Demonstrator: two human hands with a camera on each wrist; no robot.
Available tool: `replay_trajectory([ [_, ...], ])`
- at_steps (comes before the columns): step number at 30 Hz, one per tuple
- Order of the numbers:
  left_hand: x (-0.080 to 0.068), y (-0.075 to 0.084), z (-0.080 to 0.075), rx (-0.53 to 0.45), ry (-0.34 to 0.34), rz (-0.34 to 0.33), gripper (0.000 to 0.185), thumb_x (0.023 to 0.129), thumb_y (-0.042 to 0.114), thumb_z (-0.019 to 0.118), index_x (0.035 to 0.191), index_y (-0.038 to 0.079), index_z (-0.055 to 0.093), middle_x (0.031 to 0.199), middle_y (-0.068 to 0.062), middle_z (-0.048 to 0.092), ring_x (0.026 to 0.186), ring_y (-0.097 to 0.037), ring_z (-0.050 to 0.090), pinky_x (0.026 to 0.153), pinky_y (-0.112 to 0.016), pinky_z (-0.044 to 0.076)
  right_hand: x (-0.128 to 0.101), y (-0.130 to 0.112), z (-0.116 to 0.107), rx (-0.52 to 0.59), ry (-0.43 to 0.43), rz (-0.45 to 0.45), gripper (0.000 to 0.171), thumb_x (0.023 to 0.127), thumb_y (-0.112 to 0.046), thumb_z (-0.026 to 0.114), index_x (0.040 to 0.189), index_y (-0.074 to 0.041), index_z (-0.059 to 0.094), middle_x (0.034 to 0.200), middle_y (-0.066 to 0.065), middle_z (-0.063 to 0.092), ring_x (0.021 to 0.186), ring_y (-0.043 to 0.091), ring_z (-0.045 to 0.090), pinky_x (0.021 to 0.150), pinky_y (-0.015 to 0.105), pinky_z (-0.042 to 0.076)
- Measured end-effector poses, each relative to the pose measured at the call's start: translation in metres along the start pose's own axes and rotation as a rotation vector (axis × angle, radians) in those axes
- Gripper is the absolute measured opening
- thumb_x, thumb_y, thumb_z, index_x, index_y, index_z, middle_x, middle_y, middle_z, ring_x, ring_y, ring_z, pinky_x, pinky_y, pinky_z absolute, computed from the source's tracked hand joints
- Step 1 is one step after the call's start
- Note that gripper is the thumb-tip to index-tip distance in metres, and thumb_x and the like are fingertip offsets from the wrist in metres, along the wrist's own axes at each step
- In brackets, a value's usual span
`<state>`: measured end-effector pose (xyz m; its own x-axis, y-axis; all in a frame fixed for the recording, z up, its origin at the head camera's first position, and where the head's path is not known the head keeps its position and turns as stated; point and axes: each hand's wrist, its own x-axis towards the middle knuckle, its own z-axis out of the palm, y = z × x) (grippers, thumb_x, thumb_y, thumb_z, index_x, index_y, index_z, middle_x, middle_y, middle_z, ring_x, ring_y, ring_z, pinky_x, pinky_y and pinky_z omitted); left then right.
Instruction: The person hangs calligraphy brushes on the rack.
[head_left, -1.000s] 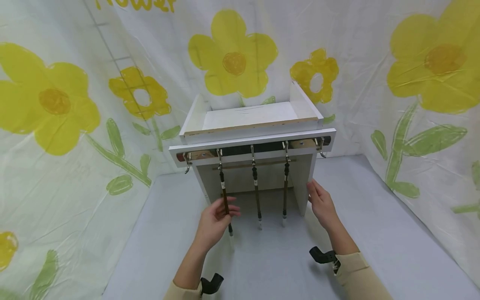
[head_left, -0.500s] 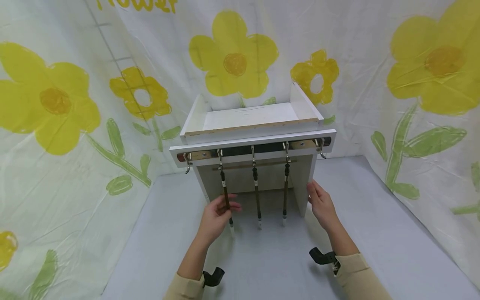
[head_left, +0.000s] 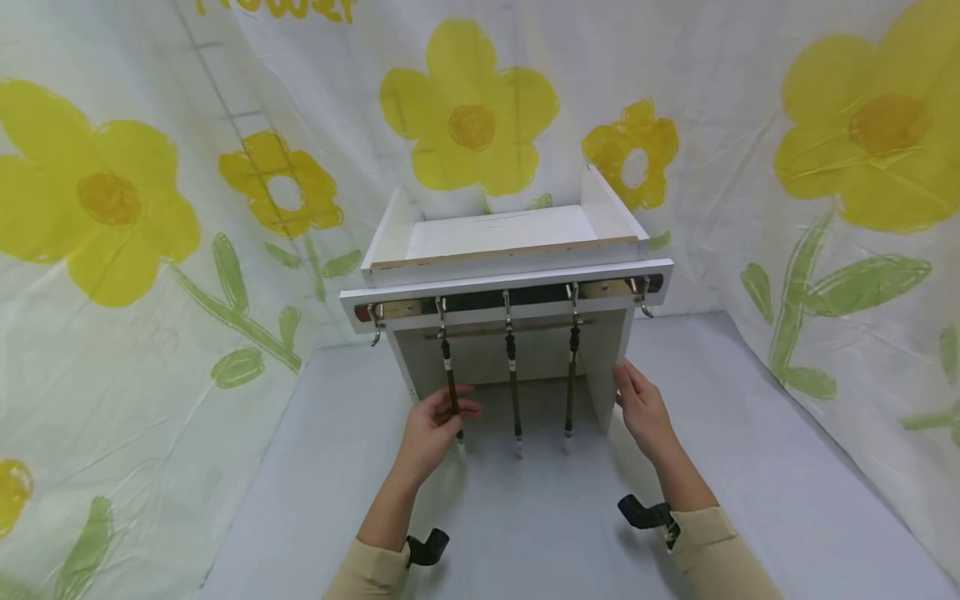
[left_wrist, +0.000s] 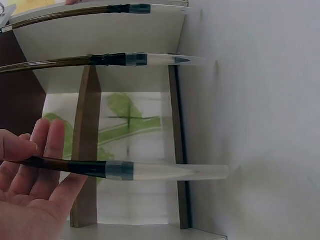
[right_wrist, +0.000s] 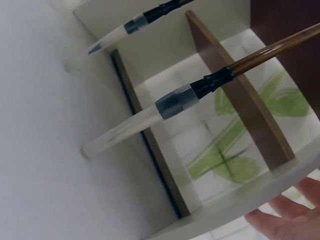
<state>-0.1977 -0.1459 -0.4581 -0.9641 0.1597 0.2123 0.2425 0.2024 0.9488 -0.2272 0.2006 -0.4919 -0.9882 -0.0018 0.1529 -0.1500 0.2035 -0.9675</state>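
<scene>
Three capped calligraphy brushes hang from the hook rail on a white wooden shelf [head_left: 498, 281]. My left hand [head_left: 427, 433] pinches the left brush [left_wrist: 90, 167] along its dark lower handle; the thumb lies in front and the other fingers spread behind it. A clear cap covers that brush's tip. The middle brush [head_left: 515, 392] and the right brush [head_left: 571, 392] hang straight down, untouched. My right hand [head_left: 643, 412] rests its fairly straight fingertips against the outer side of the shelf's right panel [head_left: 609, 367]. In the right wrist view its thumb is out of sight.
A bare hook sits at each end of the metal rail [head_left: 551, 292]. The shelf stands on a pale grey table [head_left: 525, 533], before a white curtain [head_left: 352, 142] printed with yellow flowers. A crossbar [left_wrist: 86, 150] runs across the shelf's open back.
My left hand has shifted slightly up and away, and the left brush's lower end has moved back with it. My right hand stays at the panel.
</scene>
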Motion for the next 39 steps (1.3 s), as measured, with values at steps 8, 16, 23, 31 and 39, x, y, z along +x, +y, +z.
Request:
replay_trajectory([
  [8, -0.001, -0.005, 0.0, -0.008, 0.001, 0.014, 0.038, 0.094, -0.01, 0.056, 0.129, 0.004, 0.063, 0.116, -0.016, 0.073, 0.112, -0.031, 0.069, 0.091, -0.019, 0.054, -0.003, 0.0, 0.0, -0.015, -0.002, 0.002, 0.065, 0.108, -0.052, 0.033, 0.161, -0.015, 0.027, 0.165, 0.013, 0.028, 0.149, 0.038, 0.033, 0.113, 0.053, 0.039],
  [16, -0.011, -0.013, -0.01, 0.054, -0.008, 0.068, 0.035, 0.098, 0.002, 0.062, 0.133, 0.002, 0.06, 0.132, -0.017, 0.064, 0.125, -0.035, 0.06, 0.105, -0.031, 0.051, -0.009, -0.005, -0.001, -0.021, -0.029, -0.038, 0.061, 0.111, -0.043, 0.032, 0.158, -0.005, 0.03, 0.162, 0.019, 0.032, 0.146, 0.04, 0.037, 0.11, 0.05, 0.043],
  [23, -0.026, -0.02, -0.026, 0.094, -0.019, 0.009, 0.04, 0.098, 0.012, 0.067, 0.137, 0.01, 0.059, 0.134, -0.01, 0.064, 0.125, -0.029, 0.062, 0.103, -0.026, 0.051, -0.018, -0.013, -0.009, -0.097, -0.06, -0.108, 0.055, 0.112, -0.034, 0.032, 0.153, 0.003, 0.037, 0.155, 0.025, 0.042, 0.138, 0.042, 0.047, 0.105, 0.048, 0.049],
  [31, -0.034, -0.019, -0.032, 0.182, -0.069, 0.061, 0.041, 0.098, 0.01, 0.067, 0.138, 0.01, 0.058, 0.135, -0.011, 0.064, 0.123, -0.031, 0.062, 0.106, -0.044, 0.05, -0.027, -0.02, -0.025, -0.277, -0.081, -0.152, 0.051, 0.112, -0.032, 0.034, 0.15, 0.002, 0.044, 0.149, 0.024, 0.05, 0.133, 0.042, 0.053, 0.101, 0.051, 0.051],
  [39, -0.049, -0.015, -0.047, 0.489, 0.05, 0.225, 0.04, 0.094, 0.018, 0.074, 0.132, 0.015, 0.064, 0.13, -0.001, 0.068, 0.121, -0.022, 0.064, 0.103, -0.046, 0.052, -0.038, -0.028, -0.037, -0.459, -0.107, -0.178, 0.053, 0.11, -0.038, 0.043, 0.155, -0.01, 0.041, 0.154, 0.02, 0.046, 0.133, 0.046, 0.051, 0.103, 0.065, 0.046],
])
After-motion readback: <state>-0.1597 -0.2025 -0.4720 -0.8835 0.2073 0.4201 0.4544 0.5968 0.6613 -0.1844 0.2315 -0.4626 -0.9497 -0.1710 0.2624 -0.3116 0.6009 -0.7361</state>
